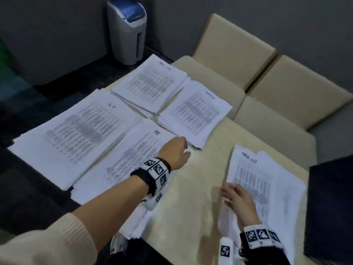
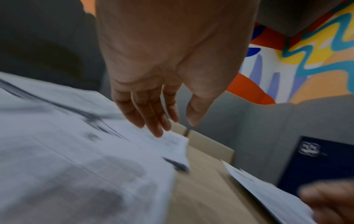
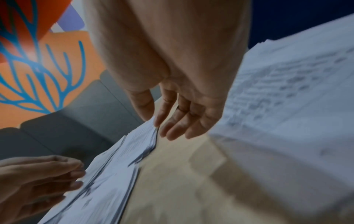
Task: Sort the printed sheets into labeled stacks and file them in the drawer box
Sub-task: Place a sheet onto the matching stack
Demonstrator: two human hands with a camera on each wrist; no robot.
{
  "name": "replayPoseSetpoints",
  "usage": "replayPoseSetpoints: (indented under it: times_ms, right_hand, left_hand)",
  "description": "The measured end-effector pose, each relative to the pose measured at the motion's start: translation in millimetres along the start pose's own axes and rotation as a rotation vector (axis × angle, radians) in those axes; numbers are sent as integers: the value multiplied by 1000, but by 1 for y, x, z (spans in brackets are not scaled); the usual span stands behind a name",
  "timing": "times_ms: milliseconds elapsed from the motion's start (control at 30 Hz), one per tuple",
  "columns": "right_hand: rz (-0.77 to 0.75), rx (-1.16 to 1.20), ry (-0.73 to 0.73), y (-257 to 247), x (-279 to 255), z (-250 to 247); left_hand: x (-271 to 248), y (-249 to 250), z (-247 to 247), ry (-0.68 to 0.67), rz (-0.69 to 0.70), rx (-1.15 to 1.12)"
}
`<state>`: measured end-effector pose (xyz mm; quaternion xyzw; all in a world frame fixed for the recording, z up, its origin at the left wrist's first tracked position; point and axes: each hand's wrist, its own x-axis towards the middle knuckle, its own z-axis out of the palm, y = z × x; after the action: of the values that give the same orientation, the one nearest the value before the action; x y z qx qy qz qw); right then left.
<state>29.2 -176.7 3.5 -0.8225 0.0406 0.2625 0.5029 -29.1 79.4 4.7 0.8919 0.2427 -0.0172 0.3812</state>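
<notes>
Four labeled stacks lie on the beige table (image 1: 191, 217): "IT" (image 1: 76, 131) at the left, "HR" (image 1: 131, 155) beside it, "Task List" (image 1: 150, 83) at the back and a fourth stack (image 1: 194, 113) to its right. An unsorted pile (image 1: 267, 184) with a "Task List" sheet on top lies at the right. My left hand (image 1: 176, 150) is over the HR stack's far right corner, with relaxed, straight fingers (image 2: 157, 128) close to the top sheet (image 2: 76, 151) and holding nothing. My right hand (image 1: 236, 197) lies at the unsorted pile's left edge, fingers (image 3: 172, 130) loose and empty beside the pile (image 3: 287, 91).
A dark blue box (image 1: 330, 207) stands at the table's right edge, right of the unsorted pile. Beige chairs (image 1: 235, 50) line the far side of the table. A grey bin with a blue lid (image 1: 128, 29) stands on the floor at the back.
</notes>
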Motion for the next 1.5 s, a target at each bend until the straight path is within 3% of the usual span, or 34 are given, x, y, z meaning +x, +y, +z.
replayPoseSetpoints:
  times_ms: [167, 300, 533, 700, 833, 933, 1033, 1200, 1300, 1400, 1500]
  right_hand:
    - [-8, -82, 238, 25, 24, -93]
    - [57, -119, 388, 48, 45, -145]
    - [116, -23, 222, 69, 83, -181]
    - [-11, 48, 119, 78, 87, -199]
    - [-45, 103, 208, 93, 87, -213]
    - [13, 189, 249, 99, 83, -223]
    - [107, 279, 249, 98, 73, -230]
    - [170, 489, 293, 98, 74, -233]
    - [210, 576, 319, 103, 76, -227]
    - [245, 644, 319, 107, 79, -226]
    - [258, 646, 257, 99, 81, -228]
  left_hand:
    - [1, 67, 93, -180, -65, -50]
    - [-1, 101, 139, -206, -118, -57]
    - [-2, 131, 171, -84, -57, 65]
    - [-6, 140, 175, -108, 18, -68]
    - [-1, 141, 186, 74, -160, 19]
    - [3, 142, 194, 33, -243, 71]
    - [6, 145, 198, 13, -195, 115]
    - [11, 151, 186, -34, -78, 404]
    - [10, 160, 178, 26, 29, 553]
    - [9, 167, 175, 29, 37, 521]
    - [5, 171, 175, 116, 74, 295]
